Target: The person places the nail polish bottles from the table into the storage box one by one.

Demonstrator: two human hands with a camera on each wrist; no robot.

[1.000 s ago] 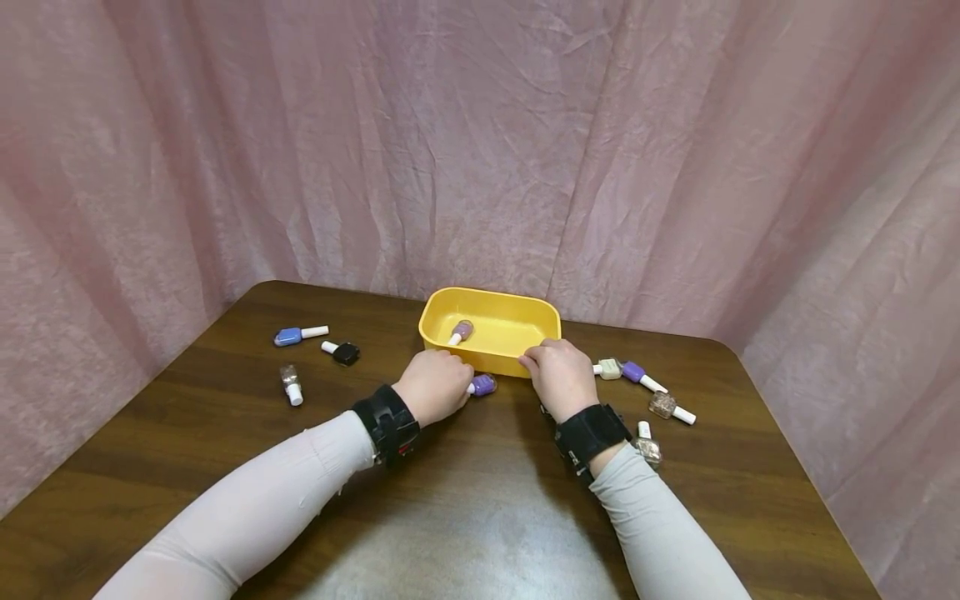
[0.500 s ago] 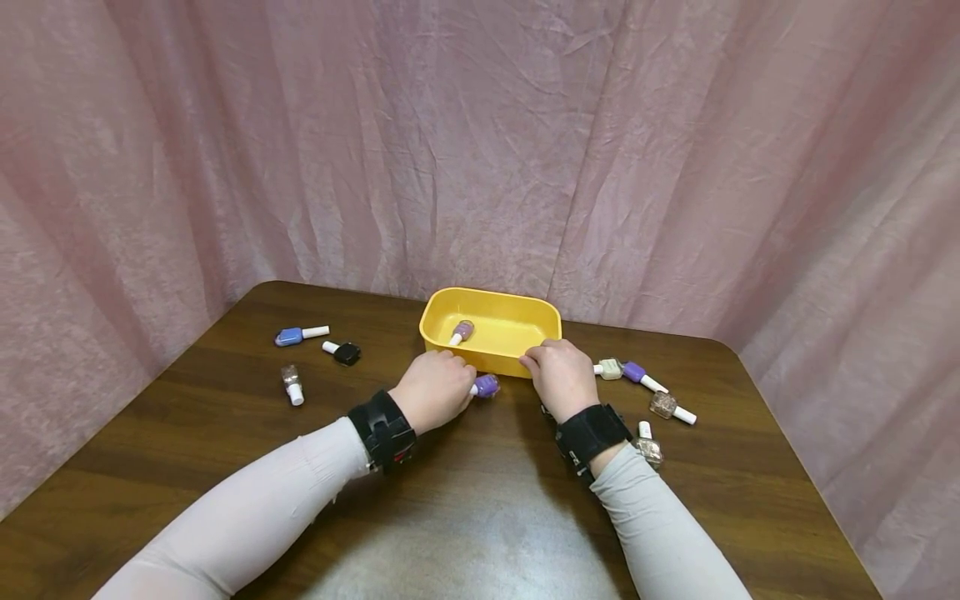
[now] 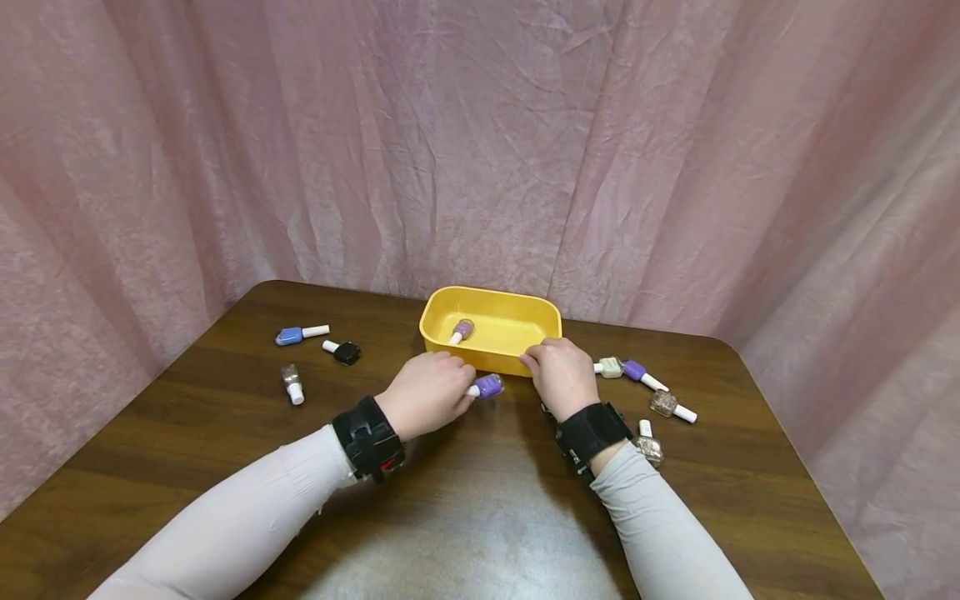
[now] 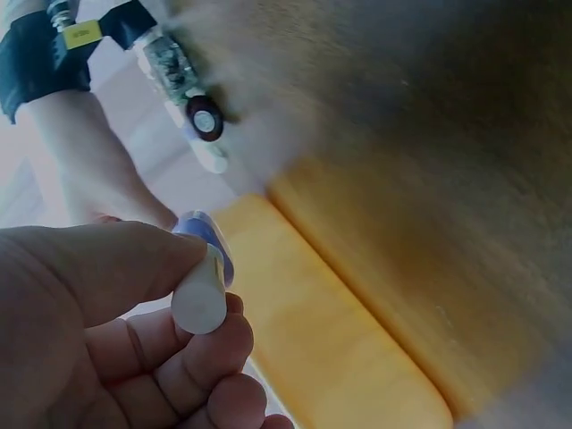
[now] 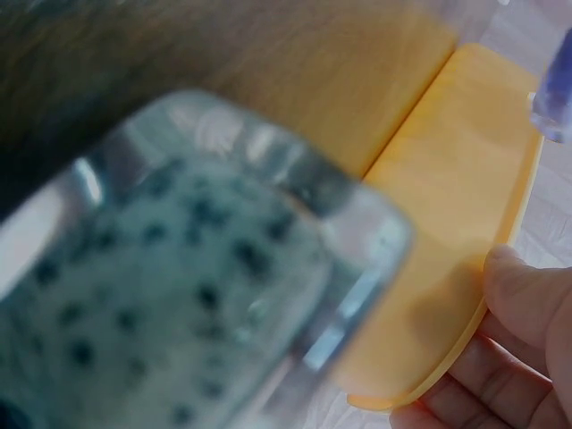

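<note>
Comparing w/ the head view a sec ago: left hand (image 3: 425, 398) has drawn back toward the person and slightly left, wrist band now further from the yellow tub (image 3: 491, 327). Purple polish bottle (image 3: 487, 386) has come along w/ it and sits a touch higher against the tub's near wall, so judged as lifted or just clearing the worktop (image 3: 480, 500), not merely touched. Right hand (image 3: 558, 377) unchanged in position, as is the tub.

Left hand state: thumb and fingers pinch the bottle's white cap (image 4: 198, 299), per left wrist view; purple glass projects beyond the fingertips, away from the palm. Tub lies just beyond that bottle, near but apart from the hand.

Right hand state: fingers curl over the tub's near rim (image 5: 447, 366), thumb side to the outer wall; grip on the rim, steadying it. Right wrist view is largely blocked by a blurred speckled glass bottle (image 5: 197, 277) close to the lens; not held.

One pink-purple bottle (image 3: 461, 331) lies inside the tub, ahead of both hands. Remaining bottles lie outboard of each hand, untouched.
</note>
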